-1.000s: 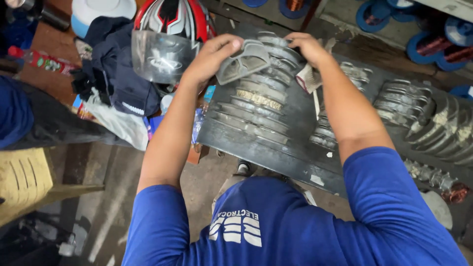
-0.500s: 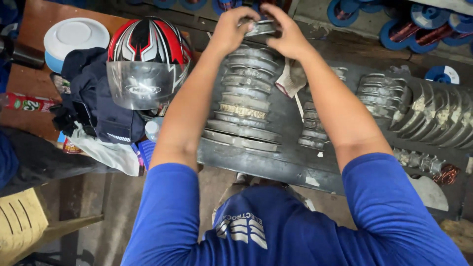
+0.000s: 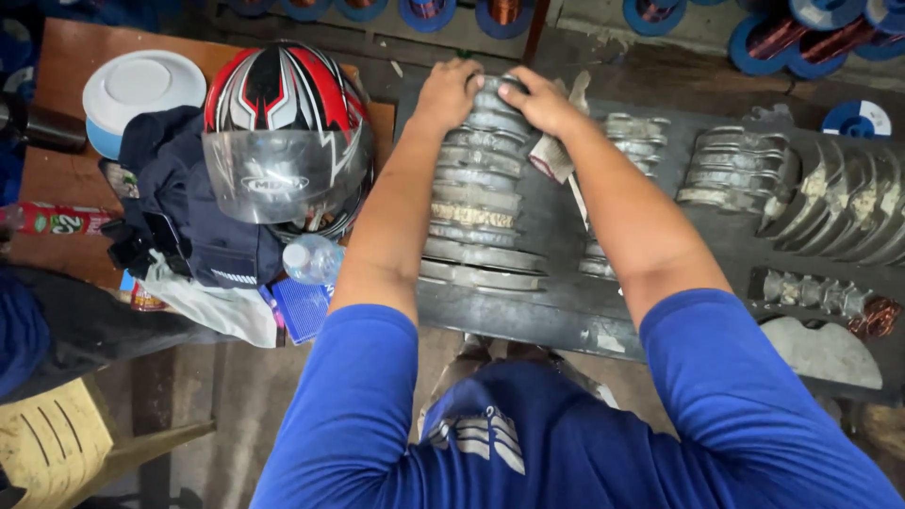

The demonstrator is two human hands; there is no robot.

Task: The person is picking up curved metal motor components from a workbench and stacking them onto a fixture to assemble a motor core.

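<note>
Left hand cupped over the far-left shoulder of the row of curved grey metal plates, fingers curled and pressed on the top piece. Right hand mirrored on the far-right shoulder, fingers pressed together and bearing down on the same far end; a scrap of grey rag tucked under its heel. Both closed on the stack end, nothing lifted clear.

Row running near to far down the dark metal surface, plates nested edge on, near end just short of the surface's near edge.

Judged step: squaring up or seating the far plate against the row. Next move likely calls for even pressure from both sides to keep the plates from fanning or tipping sideways.

Right of the row: second, smaller row of plates, then a third group, then fanned pale plates far right. Left of the row: red, white and black helmet with clear visor on dark clothing, plastic bottle near it. Blue wire spools along the far side.
</note>
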